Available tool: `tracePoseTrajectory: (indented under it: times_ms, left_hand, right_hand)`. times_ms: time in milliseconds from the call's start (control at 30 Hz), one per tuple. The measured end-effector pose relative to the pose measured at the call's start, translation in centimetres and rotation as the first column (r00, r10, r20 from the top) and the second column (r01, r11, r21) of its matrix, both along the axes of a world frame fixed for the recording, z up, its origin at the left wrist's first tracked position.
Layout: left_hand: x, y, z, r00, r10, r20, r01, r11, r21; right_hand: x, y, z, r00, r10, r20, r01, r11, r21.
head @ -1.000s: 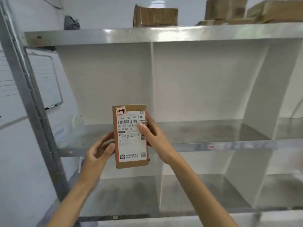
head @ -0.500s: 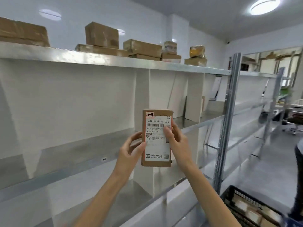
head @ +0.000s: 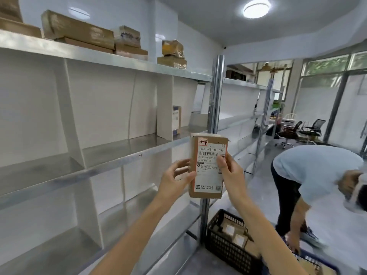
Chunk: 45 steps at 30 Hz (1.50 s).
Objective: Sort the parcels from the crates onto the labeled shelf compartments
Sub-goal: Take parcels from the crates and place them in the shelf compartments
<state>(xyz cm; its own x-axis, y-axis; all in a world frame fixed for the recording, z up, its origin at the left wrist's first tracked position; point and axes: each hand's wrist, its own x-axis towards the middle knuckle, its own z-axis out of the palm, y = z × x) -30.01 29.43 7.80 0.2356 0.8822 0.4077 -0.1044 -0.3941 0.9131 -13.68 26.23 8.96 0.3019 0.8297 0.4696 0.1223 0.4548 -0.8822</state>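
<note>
Right now a small brown parcel (head: 207, 165) is held upright in the air in front of the shelf (head: 127, 155), its white label (a barcode, some print and a red-framed handwritten mark at the top corner) facing the camera. The left hand (head: 174, 179) grips its left edge, thumb on the front and fingers (head: 181, 162) curled round behind; the right hand (head: 231, 171) grips the right edge with its thumb pressed across the label. The parcel is in no compartment: it sits level with the middle board, before the metal post (head: 215, 100) at the end of the unit. One compartment near that post holds a small box (head: 176, 120) standing on end. Brown boxes (head: 79, 30) are stacked along the top board. Below the parcel, on the floor beside the post, stands a black crate (head: 224, 241) with parcels inside. To the right another person (head: 309, 171) in a light shirt bends low, reaching down toward a blue crate (head: 317, 262).
</note>
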Motion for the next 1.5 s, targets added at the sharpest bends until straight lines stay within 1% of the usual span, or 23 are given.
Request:
tracePoseTrajectory:
  times_ms: [133, 300, 367, 467, 600, 800, 967, 1067, 1200, 1333, 1500]
  left_hand:
    - [4.9, 2.8, -0.7, 0.997, -0.008, -0.071, 0.009, 1.0, 0.013]
    - [9.5, 7.1, -0.5, 0.993, -0.008, -0.121, 0.011, 1.0, 0.025]
    - [10.9, 9.4, -0.1, 0.993, -0.033, -0.116, 0.038, 0.999, 0.04]
    - [12.6, 13.8, 0.8, 0.994, -0.027, -0.103, 0.03, 0.999, 0.03]
    - [14.6, 20.7, 2.0, 0.996, -0.014, -0.085, 0.015, 1.0, 0.008]
    - [17.5, 29.1, 3.6, 0.997, 0.015, -0.072, -0.01, 0.998, 0.065]
    - [20.5, 34.2, 3.2, 0.996, 0.044, -0.079, -0.037, 0.996, 0.087]
    - [21.9, 37.0, 2.7, 0.991, 0.093, -0.1, -0.086, 0.993, 0.076]
    - [23.3, 41.0, 2.3, 0.977, 0.184, -0.108, -0.178, 0.982, 0.063]
    - [25.8, 44.2, 1.9, 0.933, 0.337, -0.125, -0.326, 0.94, 0.102]
    - [28.2, 49.1, 2.6, 0.881, 0.458, -0.117, -0.455, 0.889, 0.056]
  right_hand:
    - [4.8, 1.8, -0.5, 1.0, 0.004, -0.002, -0.004, 1.0, -0.009]
    - [8.9, 5.7, -0.8, 0.998, 0.012, -0.059, -0.012, 1.0, 0.002]
    - [10.1, 8.0, -0.6, 0.996, 0.028, -0.086, -0.029, 1.0, -0.007]
    - [11.7, 12.3, 0.4, 0.991, 0.032, -0.131, -0.036, 0.999, -0.031]
    - [13.6, 19.0, 2.1, 0.992, 0.042, -0.122, -0.045, 0.999, -0.026]
    - [16.6, 27.6, 3.5, 0.993, 0.049, -0.103, -0.051, 0.999, -0.015]
    - [19.3, 33.4, 3.0, 0.996, 0.05, -0.079, -0.051, 0.999, -0.005]
    - [20.8, 36.9, 2.7, 0.997, 0.072, -0.039, -0.073, 0.997, -0.016]
    - [22.1, 42.3, 2.2, 0.986, 0.158, -0.044, -0.159, 0.987, -0.012]
    - [23.0, 48.7, 1.6, 0.966, 0.25, -0.068, -0.252, 0.967, -0.028]
    - [24.7, 55.7, 1.9, 0.937, 0.345, -0.058, -0.348, 0.936, -0.05]
